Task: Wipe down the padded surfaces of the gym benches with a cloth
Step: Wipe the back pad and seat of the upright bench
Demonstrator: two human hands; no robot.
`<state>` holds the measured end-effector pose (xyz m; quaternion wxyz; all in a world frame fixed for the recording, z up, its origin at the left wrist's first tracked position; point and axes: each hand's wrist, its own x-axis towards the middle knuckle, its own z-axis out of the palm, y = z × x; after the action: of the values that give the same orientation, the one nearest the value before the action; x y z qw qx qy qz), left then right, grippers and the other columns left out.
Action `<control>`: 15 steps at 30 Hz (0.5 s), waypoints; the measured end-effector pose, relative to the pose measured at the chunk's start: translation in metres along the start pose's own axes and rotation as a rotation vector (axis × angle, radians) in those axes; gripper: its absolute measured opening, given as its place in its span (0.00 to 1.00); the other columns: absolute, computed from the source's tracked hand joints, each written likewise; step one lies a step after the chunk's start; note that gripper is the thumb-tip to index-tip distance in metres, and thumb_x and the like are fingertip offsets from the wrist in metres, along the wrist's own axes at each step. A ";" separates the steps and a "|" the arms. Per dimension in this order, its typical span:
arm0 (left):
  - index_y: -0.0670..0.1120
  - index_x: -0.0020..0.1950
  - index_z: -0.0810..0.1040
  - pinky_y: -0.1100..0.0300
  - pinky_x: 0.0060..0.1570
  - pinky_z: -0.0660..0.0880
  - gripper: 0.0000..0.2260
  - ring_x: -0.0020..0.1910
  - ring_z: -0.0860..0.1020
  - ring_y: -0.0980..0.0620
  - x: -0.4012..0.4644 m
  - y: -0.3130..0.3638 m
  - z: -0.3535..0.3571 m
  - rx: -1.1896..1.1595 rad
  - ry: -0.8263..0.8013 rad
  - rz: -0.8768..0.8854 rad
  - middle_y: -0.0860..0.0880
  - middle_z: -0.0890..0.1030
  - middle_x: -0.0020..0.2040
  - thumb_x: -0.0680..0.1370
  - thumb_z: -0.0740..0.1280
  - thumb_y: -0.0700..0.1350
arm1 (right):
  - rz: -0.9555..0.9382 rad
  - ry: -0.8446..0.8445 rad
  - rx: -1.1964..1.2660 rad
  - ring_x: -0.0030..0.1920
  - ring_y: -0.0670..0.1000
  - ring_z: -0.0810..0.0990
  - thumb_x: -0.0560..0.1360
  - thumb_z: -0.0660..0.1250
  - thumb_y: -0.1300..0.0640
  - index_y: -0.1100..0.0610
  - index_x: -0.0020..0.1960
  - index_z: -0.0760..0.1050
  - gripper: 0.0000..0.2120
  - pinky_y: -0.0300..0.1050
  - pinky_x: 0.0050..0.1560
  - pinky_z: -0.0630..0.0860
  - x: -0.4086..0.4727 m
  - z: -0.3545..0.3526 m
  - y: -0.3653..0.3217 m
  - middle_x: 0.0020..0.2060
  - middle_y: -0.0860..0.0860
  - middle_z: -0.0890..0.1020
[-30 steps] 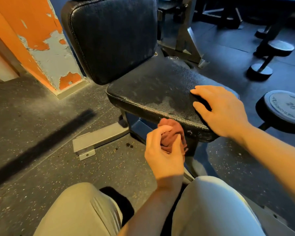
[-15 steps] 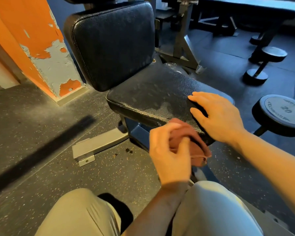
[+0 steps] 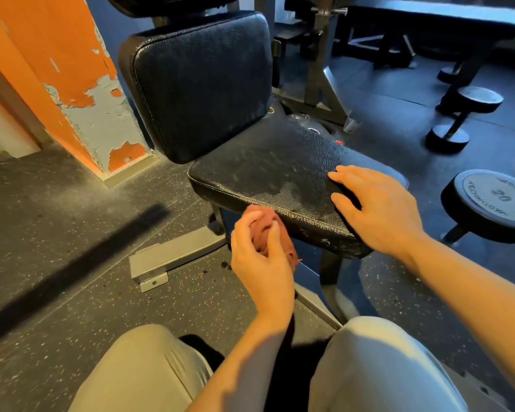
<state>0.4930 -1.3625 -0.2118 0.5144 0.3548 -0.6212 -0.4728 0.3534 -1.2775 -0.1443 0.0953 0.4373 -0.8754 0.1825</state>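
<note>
Left hand (image 3: 260,257): grip clenched round a bunched reddish-brown cloth (image 3: 269,230), held against the front edge of the black padded seat (image 3: 274,171), near its left corner. Right hand (image 3: 378,209): grip released, fingers spread flat on the seat's right front part. Seat pad shows dull, dusty patches. Upright black back pad (image 3: 202,87) stands behind the seat. Peeling orange pillar (image 3: 72,69) to the left; dumbbell marked 20 (image 3: 494,200) on the floor at right.

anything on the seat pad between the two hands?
Nothing. In the head view, only bare black seat pad, with a pale smeared patch, lies between the left hand gripping the red cloth and the right hand.
</note>
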 end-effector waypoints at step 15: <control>0.49 0.52 0.79 0.59 0.53 0.76 0.07 0.51 0.79 0.58 0.004 -0.015 0.008 0.034 -0.009 -0.001 0.57 0.80 0.49 0.75 0.70 0.40 | 0.033 0.017 0.014 0.68 0.48 0.71 0.75 0.55 0.44 0.48 0.68 0.74 0.24 0.48 0.63 0.69 0.000 0.002 0.001 0.66 0.45 0.76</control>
<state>0.4834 -1.3693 -0.2250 0.5052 0.3616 -0.6315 -0.4639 0.3526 -1.2775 -0.1462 0.0967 0.4218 -0.8805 0.1938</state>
